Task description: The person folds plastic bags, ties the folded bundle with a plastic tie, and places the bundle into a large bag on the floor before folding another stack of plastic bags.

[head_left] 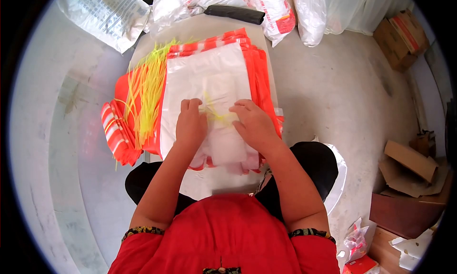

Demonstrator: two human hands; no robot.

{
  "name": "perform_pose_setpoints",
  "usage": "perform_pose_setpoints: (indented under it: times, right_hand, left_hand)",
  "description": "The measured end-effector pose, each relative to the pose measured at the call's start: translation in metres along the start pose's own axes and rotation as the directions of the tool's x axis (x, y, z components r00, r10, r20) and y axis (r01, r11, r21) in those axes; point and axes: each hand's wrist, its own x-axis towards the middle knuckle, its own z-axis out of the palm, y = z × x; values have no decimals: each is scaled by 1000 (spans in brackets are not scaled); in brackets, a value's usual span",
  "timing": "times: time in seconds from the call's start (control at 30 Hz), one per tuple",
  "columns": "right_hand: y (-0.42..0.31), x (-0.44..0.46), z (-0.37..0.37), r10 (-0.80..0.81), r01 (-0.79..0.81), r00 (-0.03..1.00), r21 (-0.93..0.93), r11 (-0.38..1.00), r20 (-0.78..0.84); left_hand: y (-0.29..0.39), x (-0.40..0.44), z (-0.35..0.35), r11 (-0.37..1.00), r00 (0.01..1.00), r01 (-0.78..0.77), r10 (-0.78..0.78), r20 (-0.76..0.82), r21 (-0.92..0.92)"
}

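Note:
A translucent white plastic bag lies flat on a thick stack of red-and-white plastic bags. On top of it is a narrower folded white plastic bundle. A thin yellow strip crosses this bundle between my hands. My left hand is at the left side of the bundle, fingers curled in on one end of the strip. My right hand is opposite, fingers bent and pinched by the strip's other end. Left of the stack hang many loose yellow strips.
A rolled red-and-white striped bundle lies at the left edge of the work surface. A black roll sits at its far end, near white sacks. Cardboard boxes stand on the floor at right, with an opened carton nearer.

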Motion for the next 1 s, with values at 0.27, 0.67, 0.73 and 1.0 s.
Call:
perform_pose_setpoints:
  times: [0.27, 0.67, 0.73, 1.0]
  right_hand:
    - [-2, 1, 4, 165, -165, 984, -11, 986, 62]
    - [-25, 2, 8, 220, -390, 910, 544, 743, 352]
    - [-18, 0, 10, 298, -390, 908, 339, 856, 293]
    - [-25, -22, 1, 332, -586, 784, 447, 676, 525]
  left_hand:
    - [-6, -44, -12, 959, 969, 45, 26, 244, -280]
    - [0, -76, -26, -189, 664, 675, -264, 699, -713]
    - [-1, -84, -20, -115, 688, 673, -268, 675, -731]
    - [5, -86, -27, -221, 599, 720, -281, 750, -658]
